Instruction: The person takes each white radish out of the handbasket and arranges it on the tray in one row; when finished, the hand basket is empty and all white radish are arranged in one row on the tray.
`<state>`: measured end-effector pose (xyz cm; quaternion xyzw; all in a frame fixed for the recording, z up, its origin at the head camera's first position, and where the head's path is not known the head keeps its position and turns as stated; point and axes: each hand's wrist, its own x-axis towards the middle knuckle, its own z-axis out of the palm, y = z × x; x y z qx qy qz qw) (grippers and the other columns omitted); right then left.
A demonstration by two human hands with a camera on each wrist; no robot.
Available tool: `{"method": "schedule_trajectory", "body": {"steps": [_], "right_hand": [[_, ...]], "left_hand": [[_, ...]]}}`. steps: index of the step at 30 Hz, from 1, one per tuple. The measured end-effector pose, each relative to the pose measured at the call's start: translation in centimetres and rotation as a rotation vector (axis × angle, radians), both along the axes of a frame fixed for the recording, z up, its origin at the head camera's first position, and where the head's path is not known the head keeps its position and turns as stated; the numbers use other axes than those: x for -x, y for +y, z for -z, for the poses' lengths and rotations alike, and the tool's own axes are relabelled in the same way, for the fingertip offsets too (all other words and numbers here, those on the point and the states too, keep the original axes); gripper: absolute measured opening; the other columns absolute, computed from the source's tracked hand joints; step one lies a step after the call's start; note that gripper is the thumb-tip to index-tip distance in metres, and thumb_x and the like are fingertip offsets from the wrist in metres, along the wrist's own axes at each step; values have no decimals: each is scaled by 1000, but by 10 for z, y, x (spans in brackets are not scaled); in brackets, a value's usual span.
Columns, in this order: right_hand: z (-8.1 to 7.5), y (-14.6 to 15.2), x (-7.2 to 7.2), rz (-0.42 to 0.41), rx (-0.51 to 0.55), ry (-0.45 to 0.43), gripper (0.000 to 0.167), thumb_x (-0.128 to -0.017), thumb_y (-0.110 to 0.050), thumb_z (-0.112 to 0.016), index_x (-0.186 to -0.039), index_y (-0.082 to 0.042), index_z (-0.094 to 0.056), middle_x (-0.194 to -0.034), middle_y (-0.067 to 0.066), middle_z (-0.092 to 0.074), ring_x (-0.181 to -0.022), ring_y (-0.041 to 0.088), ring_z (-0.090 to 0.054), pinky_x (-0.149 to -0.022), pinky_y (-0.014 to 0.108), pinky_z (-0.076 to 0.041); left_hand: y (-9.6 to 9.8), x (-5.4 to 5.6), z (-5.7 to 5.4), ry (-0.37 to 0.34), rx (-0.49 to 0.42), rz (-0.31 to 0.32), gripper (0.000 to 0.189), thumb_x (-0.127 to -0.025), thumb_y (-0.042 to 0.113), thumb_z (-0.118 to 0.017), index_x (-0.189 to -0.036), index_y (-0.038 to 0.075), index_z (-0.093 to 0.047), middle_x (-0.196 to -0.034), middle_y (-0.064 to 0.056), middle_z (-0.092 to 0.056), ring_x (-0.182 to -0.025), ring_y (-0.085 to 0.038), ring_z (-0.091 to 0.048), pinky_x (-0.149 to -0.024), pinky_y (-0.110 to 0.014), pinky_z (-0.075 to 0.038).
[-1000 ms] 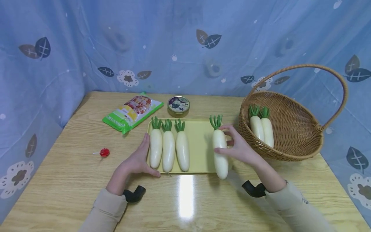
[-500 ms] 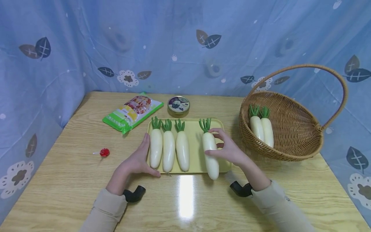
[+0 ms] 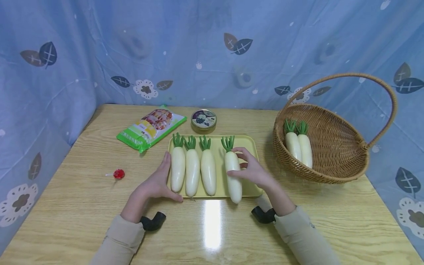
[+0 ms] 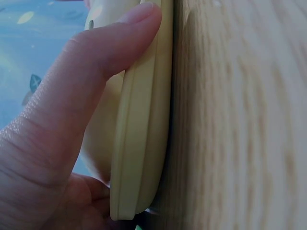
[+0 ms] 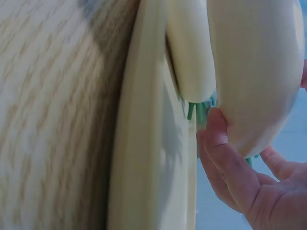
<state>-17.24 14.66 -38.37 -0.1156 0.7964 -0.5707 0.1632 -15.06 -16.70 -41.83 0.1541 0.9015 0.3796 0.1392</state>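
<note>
My right hand (image 3: 250, 170) grips a white radish (image 3: 233, 176) with a green top, thumb on one side and fingers on the other. The radish hangs above the right part of a yellow tray (image 3: 249, 147); the right wrist view shows a gap between this radish (image 5: 259, 67) and the tray rim (image 5: 139, 143). At the tray's front left corner, my left hand (image 3: 158, 183) holds the edge, its thumb (image 4: 115, 45) on the front rim. Three more radishes (image 3: 193, 173) lie side by side in the tray's left half, tops pointing away from me.
A wicker basket (image 3: 334, 143) with a tall handle stands at the right, two radishes (image 3: 305, 149) inside. Behind the tray are a round tin (image 3: 203, 120) and a green-and-white food packet (image 3: 152, 128). A red lollipop (image 3: 119, 174) lies at the left.
My right hand has carried the radish leftward, from the tray's right edge to nearer the three lying radishes. The left hand has stayed at the tray corner.
</note>
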Motion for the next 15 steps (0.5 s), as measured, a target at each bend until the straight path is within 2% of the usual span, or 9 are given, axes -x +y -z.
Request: {"method": "schedule_trajectory", "body": {"steps": [15], "right_hand": [[11, -17, 16, 19, 2, -57, 66, -76, -7, -72, -131, -8, -35, -135, 23, -38, -105, 37, -52, -77, 38, -49]], "left_hand": [[-1, -1, 0, -13, 0, 0, 149, -46, 41, -89, -141, -4, 16, -147, -24, 17, -135, -37, 8, -108, -50, -8]]}}
